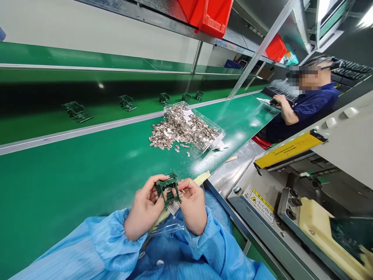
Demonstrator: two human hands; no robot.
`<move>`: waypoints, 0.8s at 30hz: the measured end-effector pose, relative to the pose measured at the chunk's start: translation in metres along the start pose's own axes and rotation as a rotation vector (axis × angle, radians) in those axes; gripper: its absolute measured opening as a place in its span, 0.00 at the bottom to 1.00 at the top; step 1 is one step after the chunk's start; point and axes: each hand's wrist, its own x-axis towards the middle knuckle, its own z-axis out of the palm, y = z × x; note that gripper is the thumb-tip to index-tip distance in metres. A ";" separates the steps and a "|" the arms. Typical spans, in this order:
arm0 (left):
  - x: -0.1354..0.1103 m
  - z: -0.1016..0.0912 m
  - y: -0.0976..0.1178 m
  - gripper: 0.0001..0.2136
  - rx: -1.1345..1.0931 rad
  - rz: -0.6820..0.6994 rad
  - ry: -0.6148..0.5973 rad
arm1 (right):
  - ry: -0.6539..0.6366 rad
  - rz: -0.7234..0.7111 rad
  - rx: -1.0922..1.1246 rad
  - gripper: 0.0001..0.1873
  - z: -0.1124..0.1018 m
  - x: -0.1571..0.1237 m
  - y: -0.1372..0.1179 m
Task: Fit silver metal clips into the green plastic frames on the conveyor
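Between both hands, over the near edge of the green table, is a dark green plastic frame (169,189) with an open middle. My left hand (147,206) grips its left side, thumb in front and fingers behind. On the other side, my right hand (192,206) pinches close to the frame's right edge; a small thin piece seems to show at its fingertips, too small to name. Beyond the hands, many small metal pieces (164,134) lie heaped on the table, spilling from a tipped clear plastic box (208,140).
Several similar green frames (76,111) stand on the conveyor behind a metal rail (87,131). A machine with a yellow light bar (288,149) and a hand-injury warning label (260,205) is close on my right. Farther right sits a co-worker (309,101). Red bins (208,17) hang overhead.
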 end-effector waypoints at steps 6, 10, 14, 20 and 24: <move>0.003 0.001 0.011 0.14 -0.005 0.003 -0.074 | -0.005 -0.055 -0.123 0.13 -0.052 -0.005 -0.002; 0.025 0.014 0.006 0.19 -0.167 -0.087 -0.055 | 0.141 -0.020 -0.202 0.18 -0.100 -0.013 0.024; 0.041 0.045 -0.007 0.19 -0.229 -0.073 -0.122 | -0.036 0.136 -0.192 0.21 -0.094 -0.021 0.056; 0.026 0.060 -0.015 0.17 -0.141 -0.037 -0.171 | 0.071 0.039 -0.129 0.22 -0.056 -0.023 0.071; 0.017 0.055 -0.014 0.16 -0.056 -0.028 -0.153 | 0.076 0.013 -0.094 0.23 -0.057 -0.024 0.084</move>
